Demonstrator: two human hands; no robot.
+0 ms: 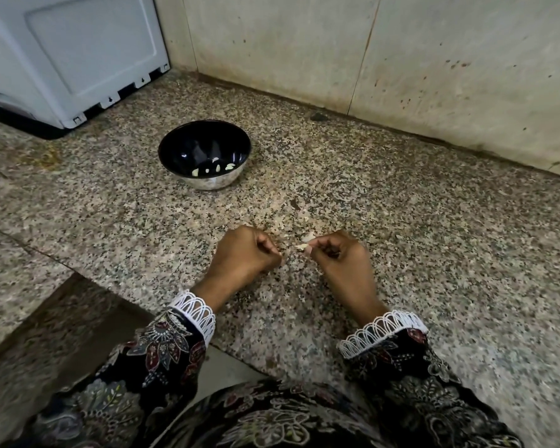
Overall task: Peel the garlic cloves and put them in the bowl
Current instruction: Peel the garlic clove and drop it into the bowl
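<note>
Head view, garlic clove: a small pale clove (pixel 303 246) sits at the tips of the right hand's fingers, in the gap between the two hands, just above the table.
Head view, clove's look: cream-white, thin and slightly pointed; blur hides whether skin is on it.
Head view, right hand: the right hand (pixel 340 257) is curled, its thumb and forefinger pinching the clove; the other fingers are folded into the palm.
Head view, left hand: the left hand (pixel 244 253) is curled into a loose fist just beside the clove, its fingertips close to it but apart from the right hand; I cannot tell whether it holds a scrap of peel.
Head view, bowl: a steel bowl (pixel 175 140) with a dark inside stands on the table well beyond the hands, toward the left.
Head view, peeled cloves: a few white peeled cloves (pixel 207 170) lie on the bowl's bottom, on its near side.
Head view, table: speckled granite table (pixel 401 221); pale flecks of peel (pixel 304 218) lie on it just beyond the hands.
Head view, sleeves: dark floral sleeves (pixel 168 350) with white lace cuffs cover both wrists.
Head view, surroundings: a white appliance (pixel 72 53) stands at the far left; a stained tiled wall (pixel 401 59) runs behind the table.
</note>
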